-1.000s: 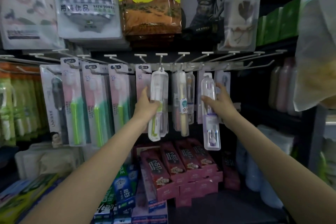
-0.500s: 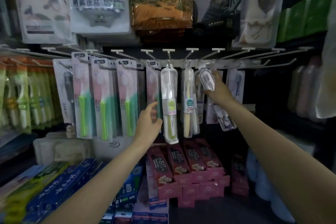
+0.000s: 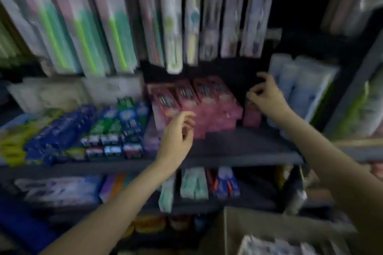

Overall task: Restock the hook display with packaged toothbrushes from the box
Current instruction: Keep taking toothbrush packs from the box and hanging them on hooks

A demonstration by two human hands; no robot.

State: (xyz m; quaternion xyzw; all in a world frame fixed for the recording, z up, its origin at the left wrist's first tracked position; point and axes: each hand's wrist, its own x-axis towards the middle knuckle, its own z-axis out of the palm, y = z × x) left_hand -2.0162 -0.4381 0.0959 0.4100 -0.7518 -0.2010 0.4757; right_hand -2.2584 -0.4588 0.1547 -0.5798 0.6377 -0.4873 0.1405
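Observation:
The view is blurred by motion. Packaged toothbrushes [image 3: 172,27] hang in a row across the top, pink-and-green cards on the left and clear cases in the middle. The cardboard box [image 3: 232,232] stands at the bottom right, with pale packets [image 3: 267,247] showing inside it. My left hand [image 3: 176,141] hovers in front of the shelf, fingers loosely curled and holding nothing. My right hand [image 3: 267,97] is higher and to the right, fingers loosely bent, also holding nothing. Both hands are below the hanging packs and apart from them.
Pink toothpaste boxes [image 3: 196,99] stand on the dark shelf [image 3: 238,151] behind my hands. Blue and green toothpaste boxes [image 3: 112,128] lie to the left. White-blue wrapped packs [image 3: 298,89] fill the right. More products sit on a lower shelf [image 3: 207,188].
The view has swung downward. My right hand let go of the clear toothbrush case at the hook, and both hands dropped to shelf height. The box came into view.

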